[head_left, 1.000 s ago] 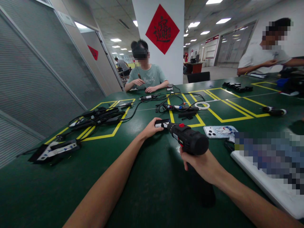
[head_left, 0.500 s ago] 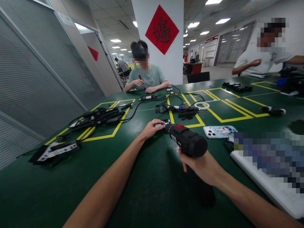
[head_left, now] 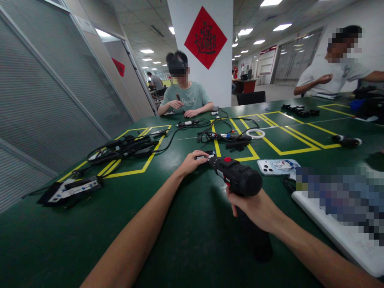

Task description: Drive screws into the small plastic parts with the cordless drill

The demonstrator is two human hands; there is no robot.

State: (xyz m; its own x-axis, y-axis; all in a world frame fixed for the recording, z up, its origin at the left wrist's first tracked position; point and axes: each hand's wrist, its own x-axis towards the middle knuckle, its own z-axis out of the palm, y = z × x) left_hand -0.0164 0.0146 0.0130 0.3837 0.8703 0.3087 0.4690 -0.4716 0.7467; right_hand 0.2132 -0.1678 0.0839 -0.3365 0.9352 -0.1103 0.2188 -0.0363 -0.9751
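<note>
In the middle of the head view my left hand (head_left: 193, 163) is closed on a small black-and-white part (head_left: 211, 153) low over the green table (head_left: 144, 228). My fingers cover much of that part, so its kind does not show. My right hand (head_left: 250, 208) grips a black cordless drill (head_left: 237, 174) with red details by its handle. The drill's chuck points left and away from me, its front end at the part beside my left fingertips. Whether the bit touches the part I cannot tell.
A phone (head_left: 279, 167) and a white-edged board (head_left: 336, 240) lie to the right. Bundled black cables (head_left: 126, 146) and a white-and-black piece (head_left: 75, 189) are at left. More cables and a white ring (head_left: 255, 133) lie ahead. A person (head_left: 186, 96) sits opposite, another (head_left: 333, 76) at right.
Compared with a second ago, the drill has shifted slightly left toward the part, and the part shows less behind my fingers. Both hands keep their grip. The person at right has moved an arm.
</note>
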